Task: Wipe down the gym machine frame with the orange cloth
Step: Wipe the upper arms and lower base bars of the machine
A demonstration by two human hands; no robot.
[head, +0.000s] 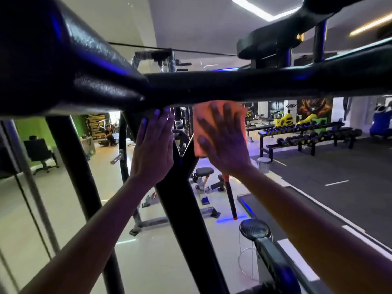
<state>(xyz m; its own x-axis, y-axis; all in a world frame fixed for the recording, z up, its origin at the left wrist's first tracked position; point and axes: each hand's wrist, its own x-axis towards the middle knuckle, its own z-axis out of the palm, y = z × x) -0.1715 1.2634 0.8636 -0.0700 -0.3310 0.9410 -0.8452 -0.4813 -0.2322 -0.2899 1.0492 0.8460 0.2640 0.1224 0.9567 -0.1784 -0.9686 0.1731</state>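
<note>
right hand (222,137) flat, fingers spread, pressing the orange cloth (200,124) up against what looks like a dark upright or plate just under the horizontal bar of the gym machine frame (233,85); the surface behind the cloth is hard to make out. cloth hangs as a folded rectangle, top edge touching the underside of the bar, long side vertical. left hand (153,145) open, fingers straight, resting on the diagonal strut (182,198) just beside the junction, bracing, holds nothing. right hand is the one on the cloth, left just beside it across a narrow gap. the bar's long axis runs left-right overhead, so the next wipe likely goes sideways along it; open run to the right, while to the left the thick tube joint (74,71) and the left hand block the way. struts drop away below with free space between them. dumbbell rack (307,139) well apart in the background.
</note>
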